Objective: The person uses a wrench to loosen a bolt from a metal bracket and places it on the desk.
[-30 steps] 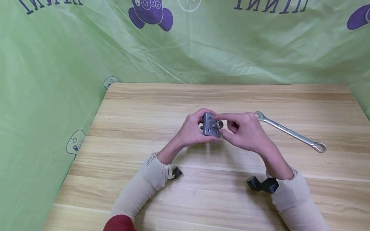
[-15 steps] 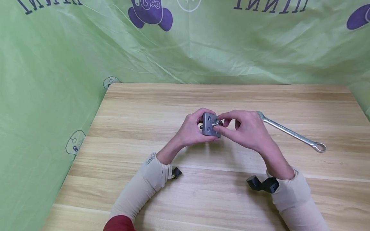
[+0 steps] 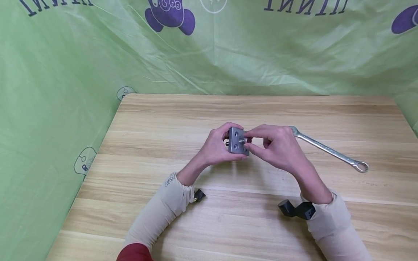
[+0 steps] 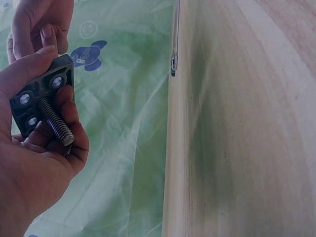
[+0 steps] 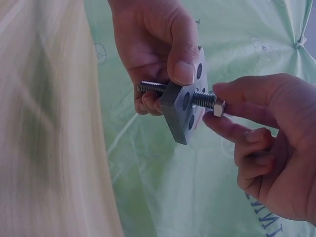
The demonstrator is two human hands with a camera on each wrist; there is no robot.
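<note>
My left hand [image 3: 215, 145] grips a small grey metal plate [image 3: 235, 140] by its edges, above the table. The plate has several round holes, and a hex bolt [image 5: 202, 99] runs through its middle. On the far side, the bolt's threaded end [image 4: 57, 124] sticks out between the curled fingers in the left wrist view. My right hand [image 3: 280, 145] pinches the bolt's head between thumb and fingertips. A stretch of thread shows between that head and the plate in the right wrist view.
A combination wrench [image 3: 326, 148] lies on the wooden table [image 3: 176, 112] behind and right of my right hand. Green printed cloth [image 3: 228, 54] hangs behind and to the left. Black wrist cameras [image 3: 296, 209] sit on the beige sleeves.
My right index finger was stretched toward the plate beside the bolt. The thumb and fingers have since shifted round and closed on the bolt's head. My left hand and the plate stay put.
</note>
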